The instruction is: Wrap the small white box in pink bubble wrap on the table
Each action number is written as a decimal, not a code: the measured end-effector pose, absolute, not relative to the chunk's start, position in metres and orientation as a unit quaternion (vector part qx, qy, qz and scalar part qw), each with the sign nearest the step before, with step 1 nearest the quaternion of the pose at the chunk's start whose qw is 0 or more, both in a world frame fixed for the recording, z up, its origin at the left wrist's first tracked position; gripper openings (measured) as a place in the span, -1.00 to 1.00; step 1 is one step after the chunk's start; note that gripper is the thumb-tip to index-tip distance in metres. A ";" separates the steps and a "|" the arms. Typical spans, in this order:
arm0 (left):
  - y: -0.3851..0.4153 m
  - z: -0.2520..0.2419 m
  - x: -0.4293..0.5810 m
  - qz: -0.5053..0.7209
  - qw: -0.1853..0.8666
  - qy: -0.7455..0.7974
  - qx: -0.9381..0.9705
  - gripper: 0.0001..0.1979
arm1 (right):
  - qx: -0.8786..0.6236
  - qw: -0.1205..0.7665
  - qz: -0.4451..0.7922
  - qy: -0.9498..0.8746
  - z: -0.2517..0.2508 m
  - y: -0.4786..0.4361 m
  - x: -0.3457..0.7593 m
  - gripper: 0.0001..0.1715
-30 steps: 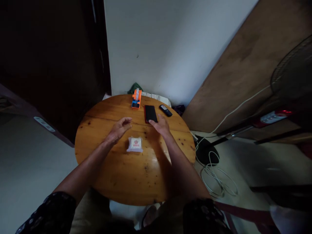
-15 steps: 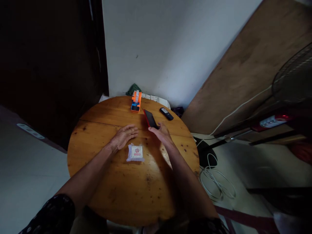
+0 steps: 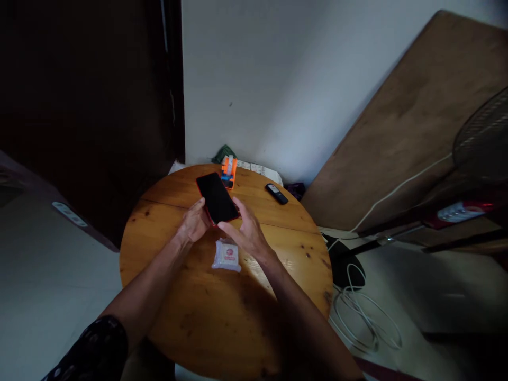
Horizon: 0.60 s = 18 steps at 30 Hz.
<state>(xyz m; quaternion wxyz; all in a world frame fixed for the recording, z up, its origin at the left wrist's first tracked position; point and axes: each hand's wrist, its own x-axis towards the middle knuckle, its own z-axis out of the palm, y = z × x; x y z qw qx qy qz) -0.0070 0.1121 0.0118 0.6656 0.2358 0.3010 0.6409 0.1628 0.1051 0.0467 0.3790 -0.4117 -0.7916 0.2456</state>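
Observation:
Both hands hold a black phone with a red edge (image 3: 216, 198) above the round wooden table (image 3: 190, 296), its dark screen facing up. My left hand (image 3: 193, 225) grips the phone's left lower side. My right hand (image 3: 246, 233) grips its lower right corner with the fingers curled round it. Just below the hands a small clear packet with a red and white label (image 3: 226, 256) lies flat on the table.
An orange and blue gadget (image 3: 228, 172) and a small black remote (image 3: 277, 193) sit at the table's far edge. A wooden board (image 3: 400, 132) leans on the wall at right, with a fan (image 3: 482, 143) and coiled white cable (image 3: 361, 317) on the floor. A dark door (image 3: 87, 106) is left.
My right hand lifted the phone off the table and brought it toward me; my left hand rose from the table and took hold of it. The packet stayed put.

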 end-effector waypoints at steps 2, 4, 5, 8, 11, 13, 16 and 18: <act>0.111 0.017 -0.012 0.635 0.683 0.301 0.200 -0.64 | -0.422 0.398 0.271 -0.768 0.046 0.113 0.157 -0.29; 0.110 0.021 -0.013 0.627 0.699 0.299 0.169 -0.61 | -0.435 0.406 0.285 -0.751 0.045 0.121 0.150 -0.38; 0.109 0.023 -0.012 0.627 0.704 0.295 0.154 -0.59 | -0.434 0.410 0.288 -0.749 0.044 0.123 0.146 -0.41; 0.108 0.027 -0.010 0.635 0.711 0.274 0.122 -0.56 | -0.413 0.429 0.289 -0.749 0.040 0.125 0.137 -0.42; 0.107 0.029 -0.009 0.635 0.718 0.265 0.106 -0.56 | -0.407 0.448 0.283 -0.744 0.034 0.122 0.133 -0.38; 0.107 0.030 -0.009 0.634 0.719 0.265 0.102 -0.57 | -0.403 0.455 0.281 -0.743 0.030 0.119 0.134 -0.37; 0.106 0.028 -0.009 0.642 0.714 0.258 0.110 -0.58 | -0.396 0.453 0.290 -0.744 0.028 0.119 0.137 -0.36; 0.107 0.024 -0.009 0.651 0.705 0.256 0.118 -0.59 | -0.390 0.451 0.302 -0.744 0.027 0.121 0.139 -0.34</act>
